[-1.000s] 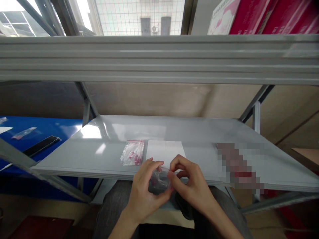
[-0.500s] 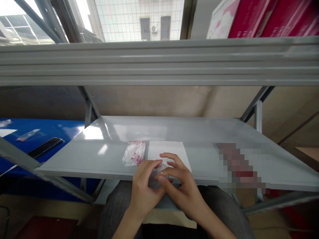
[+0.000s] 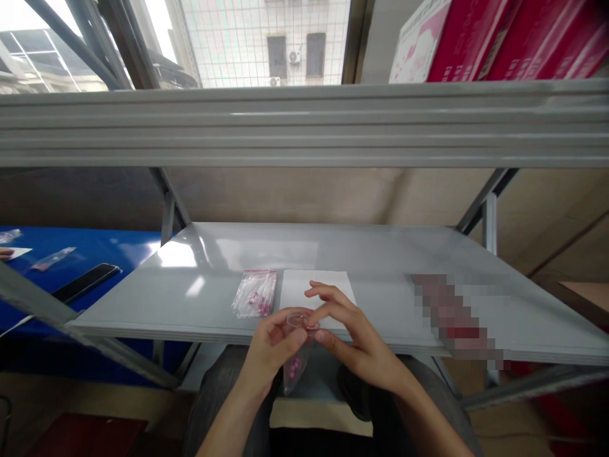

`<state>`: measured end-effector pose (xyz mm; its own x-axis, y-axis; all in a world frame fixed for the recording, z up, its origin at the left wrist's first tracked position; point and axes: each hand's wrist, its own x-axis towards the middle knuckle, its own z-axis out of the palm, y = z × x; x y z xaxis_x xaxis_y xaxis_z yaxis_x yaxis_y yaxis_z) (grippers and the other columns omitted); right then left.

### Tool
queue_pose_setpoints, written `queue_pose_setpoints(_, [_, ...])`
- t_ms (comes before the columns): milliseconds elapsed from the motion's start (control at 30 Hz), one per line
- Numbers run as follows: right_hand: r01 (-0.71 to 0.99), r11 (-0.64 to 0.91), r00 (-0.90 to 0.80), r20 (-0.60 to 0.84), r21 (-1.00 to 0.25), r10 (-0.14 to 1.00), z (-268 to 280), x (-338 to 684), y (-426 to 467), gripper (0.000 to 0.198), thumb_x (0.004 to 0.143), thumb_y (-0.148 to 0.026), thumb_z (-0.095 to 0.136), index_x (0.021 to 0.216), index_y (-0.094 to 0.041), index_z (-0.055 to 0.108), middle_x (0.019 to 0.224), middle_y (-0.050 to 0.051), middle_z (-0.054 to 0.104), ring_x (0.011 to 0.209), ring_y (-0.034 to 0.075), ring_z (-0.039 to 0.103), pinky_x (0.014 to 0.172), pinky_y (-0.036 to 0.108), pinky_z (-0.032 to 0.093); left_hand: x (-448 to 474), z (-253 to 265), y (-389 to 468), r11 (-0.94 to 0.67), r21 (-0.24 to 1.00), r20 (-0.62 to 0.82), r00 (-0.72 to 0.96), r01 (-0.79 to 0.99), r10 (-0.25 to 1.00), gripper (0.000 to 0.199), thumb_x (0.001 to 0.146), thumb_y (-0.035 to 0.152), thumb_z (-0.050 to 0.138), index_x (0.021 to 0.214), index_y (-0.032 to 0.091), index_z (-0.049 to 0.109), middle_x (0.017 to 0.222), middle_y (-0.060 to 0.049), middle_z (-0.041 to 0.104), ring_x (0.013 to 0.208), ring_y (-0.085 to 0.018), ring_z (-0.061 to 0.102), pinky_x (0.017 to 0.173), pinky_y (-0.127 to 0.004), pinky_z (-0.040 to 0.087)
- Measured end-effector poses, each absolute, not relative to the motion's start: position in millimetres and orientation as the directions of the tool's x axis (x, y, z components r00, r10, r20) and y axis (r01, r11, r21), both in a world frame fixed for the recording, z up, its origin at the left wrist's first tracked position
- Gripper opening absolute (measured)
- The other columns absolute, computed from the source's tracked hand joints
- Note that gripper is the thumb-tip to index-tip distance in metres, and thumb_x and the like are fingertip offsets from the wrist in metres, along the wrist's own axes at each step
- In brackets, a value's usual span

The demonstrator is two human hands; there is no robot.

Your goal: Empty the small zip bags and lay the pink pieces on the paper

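A: Anything different from half a second ago?

B: Yes: in the clear bag [image 3: 301,357], above all. Mostly hidden behind the fingers then; hanging upright in plain view now, apparently just in front of the near edge of the worktop [image 3: 371,254], with a round, gaping mouth.

A: Held how?

B: By the rim, in the left hand [image 3: 269,350], with thumb and fingers closed on the plastic.

A: And at the right hand [image 3: 364,349]?

B: Loosely spread, with the index fingertip right at the bag's mouth and the thumb tip just beside. Possibly gripping the rim, possibly only touching it; impossible to tell.

A: Showing through the plastic?

B: Small pink pieces [image 3: 294,366], low in the bag. Too small to count.

A: Meaning what for the work in hand?

B: Judging by the wide mouth, opened already, and now within reach of the right fingertips. Seemingly steadied from the left side alone.

A: Lying nearby?

B: On the worktop, unmoved: a pile of clear bags [image 3: 255,293] with red strips, just left of a white sheet [image 3: 295,289].

A: And farther off?

B: Newly in view at the far left, on the blue worktop [image 3: 109,247]: apparently another person's fingers [image 3: 6,253].
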<state>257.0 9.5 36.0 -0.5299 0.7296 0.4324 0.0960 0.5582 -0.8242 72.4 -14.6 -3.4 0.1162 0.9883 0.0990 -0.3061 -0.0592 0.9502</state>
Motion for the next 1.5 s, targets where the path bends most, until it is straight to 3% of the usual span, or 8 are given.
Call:
queue_pose_setpoints(100, [-0.034, 0.4, -0.324, 0.389, -0.916, 0.863, 21.5, 259.0, 25.9, 0.023, 0.095, -0.033, 0.056, 0.114, -0.025, 0.065, 0.126, 0.008, 0.062, 0.126, 0.024, 0.053, 0.11, 0.04, 0.038, 65.4, 7.9, -5.0, -0.161, 0.978, 0.177, 0.121, -0.134, 0.977, 0.039, 0.077, 0.04, 0.075, 0.108, 0.017, 0.071, 0.093, -0.008, 0.073, 0.089, -0.021, 0.067, 0.083, -0.033, 0.053])
queue_pose_setpoints(200, [-0.139, 0.263, -0.023, 0.268, -0.955, 0.963, -1.8, 264.9, 53.5, 0.024, 0.09, -0.038, 0.057, 0.099, -0.019, 0.068, 0.109, 0.011, 0.07, 0.113, 0.026, 0.061, 0.102, 0.042, 0.045, 61.3, 28.2, 14.4, -0.339, 0.925, 0.314, 0.156, 0.173, 0.937, 0.034, 0.079, 0.031, 0.072, 0.11, 0.018, 0.07, 0.098, -0.008, 0.072, 0.093, -0.02, 0.066, 0.088, -0.033, 0.051])
queue_pose_setpoints(300, [-0.09, 0.216, 0.165, 0.2, -0.972, 0.966, -21.8, 268.9, 78.8, 0.03, 0.086, -0.041, 0.055, 0.096, -0.015, 0.067, 0.104, 0.015, 0.071, 0.107, 0.029, 0.064, 0.097, 0.044, 0.048, 64.0, 43.8, 43.7, -0.517, 0.719, 0.439, 0.274, 0.464, 0.856, 0.035, 0.079, 0.03, 0.071, 0.112, 0.02, 0.068, 0.1, -0.006, 0.07, 0.091, -0.019, 0.064, 0.086, -0.032, 0.05])
queue_pose_setpoints(433, [0.018, 0.255, 0.196, 0.254, -0.967, 0.947, -31.9, 266.1, 94.5, 0.037, 0.085, -0.045, 0.053, 0.1, -0.015, 0.069, 0.109, 0.015, 0.071, 0.108, 0.029, 0.063, 0.102, 0.046, 0.043, 72.7, 42.7, 84.5, -0.601, 0.391, 0.357, 0.487, 0.697, 0.797, 0.04, 0.078, 0.038, 0.07, 0.113, 0.02, 0.067, 0.104, -0.006, 0.067, 0.089, -0.021, 0.064, 0.08, -0.032, 0.05])
queue_pose_setpoints(600, [0.125, 0.279, 0.17, 0.298, -0.952, 0.939, -38.6, 259.0, 98.9, 0.044, 0.089, -0.049, 0.047, 0.105, -0.015, 0.07, 0.11, 0.014, 0.072, 0.107, 0.029, 0.065, 0.1, 0.043, 0.044, 79.1, 28.5, 110.4, -0.629, 0.224, 0.216, 0.591, 0.745, 0.777, 0.035, 0.069, 0.042, 0.074, 0.099, 0.022, 0.072, 0.096, -0.006, 0.07, 0.095, -0.029, 0.065, 0.081, -0.038, 0.047])
queue_pose_setpoints(900, [0.217, 0.286, 0.16, 0.323, -0.933, 0.933, -41.2, 257.1, 100.6, 0.045, 0.092, -0.049, 0.04, 0.106, -0.017, 0.069, 0.11, 0.013, 0.073, 0.106, 0.029, 0.066, 0.099, 0.043, 0.047, 77.9, 34.3, 115.9, -0.621, 0.014, 0.08, 0.618, 0.783, 0.782, 0.047, 0.071, 0.053, 0.067, 0.109, 0.025, 0.069, 0.095, -0.005, 0.071, 0.096, -0.03, 0.065, 0.086, -0.041, 0.041])
queue_pose_setpoints(1500, [0.345, 0.294, 0.107, 0.348, -0.891, 0.931, -37.2, 254.4, 97.8, 0.045, 0.093, -0.04, 0.035, 0.107, -0.015, 0.068, 0.111, 0.015, 0.072, 0.106, 0.029, 0.066, 0.097, 0.045, 0.048, 94.5, 48.5, 115.6, -0.59, -0.17, -0.015, 0.597, 0.789, 0.802, 0.046, 0.07, 0.054, 0.067, 0.103, 0.023, 0.071, 0.097, -0.008, 0.071, 0.096, -0.031, 0.062, 0.086, -0.044, 0.039])
